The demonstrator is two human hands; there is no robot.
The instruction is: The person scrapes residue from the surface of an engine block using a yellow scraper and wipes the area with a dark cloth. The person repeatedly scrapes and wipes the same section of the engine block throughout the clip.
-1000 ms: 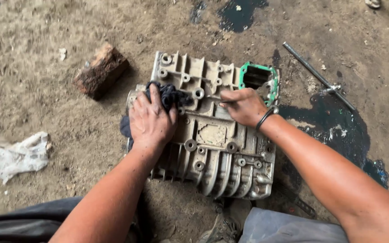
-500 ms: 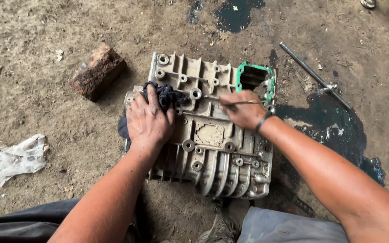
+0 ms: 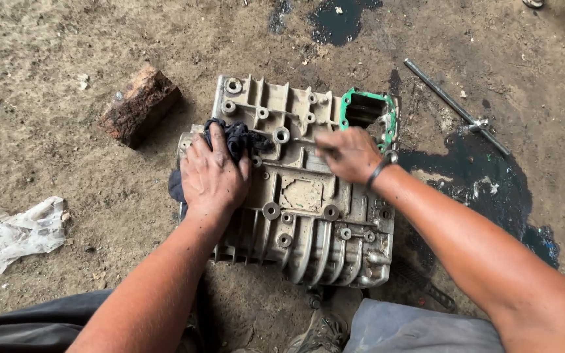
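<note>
Head view, looking down at dirt ground. A ribbed grey metal casing (image 3: 302,196) lies flat in the middle, studded with round bolt bosses, with a green gasket (image 3: 369,111) around the square opening at its upper right corner.

Left hand (image 3: 214,173) lies palm down on the casing's left part, fingers (image 3: 220,140) stretched out and slightly spread, pressing a dark cloth (image 3: 240,138) onto the metal. The cloth bunches out past the fingertips and a bit shows under the hand's left edge. Fingers flat, not curled round it.

Right hand (image 3: 349,153) sits on the casing's upper middle, just left of the green gasket. Fingers curled in close, loosely fisted. It is motion-blurred; a thin tool seems to poke out toward the left from the fist, but cannot tell for sure what it grips. A dark band (image 3: 378,171) circles the wrist.

Around it: a brick (image 3: 140,104) lies upper left, apart from the casing. A crumpled white rag (image 3: 14,232) lies far left. A long metal rod (image 3: 456,108) lies diagonally at upper right, beside a dark oil patch (image 3: 492,189) on the ground right of the casing. Another dark puddle (image 3: 338,19) sits at the top edge. Grey trousers (image 3: 420,327) show at the bottom.
</note>
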